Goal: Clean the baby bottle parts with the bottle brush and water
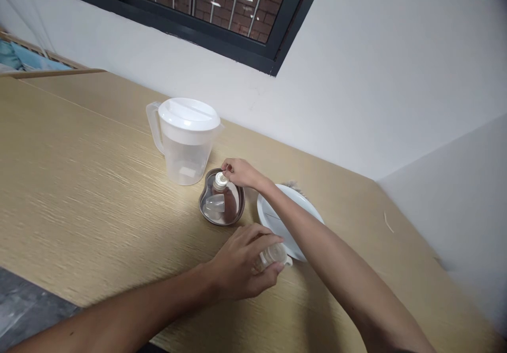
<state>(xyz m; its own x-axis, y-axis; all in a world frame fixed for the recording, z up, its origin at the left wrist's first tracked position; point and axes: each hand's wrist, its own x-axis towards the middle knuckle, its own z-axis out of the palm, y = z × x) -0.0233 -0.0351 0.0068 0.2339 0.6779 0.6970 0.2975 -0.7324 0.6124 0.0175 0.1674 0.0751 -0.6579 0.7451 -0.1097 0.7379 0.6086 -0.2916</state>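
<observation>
Metal tray [236, 200] (kidney-shaped) holds a clear, cup-like piece [216, 203].

No text, brand, number or sign can be read.

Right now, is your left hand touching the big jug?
No, the left hand holds a small clear container, well apart from the jug.

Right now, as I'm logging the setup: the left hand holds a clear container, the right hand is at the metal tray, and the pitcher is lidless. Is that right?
No, the pitcher has its white lid on, as the head view shows. The left hand does hold a clear container, and the right hand is at the metal tray.
</observation>
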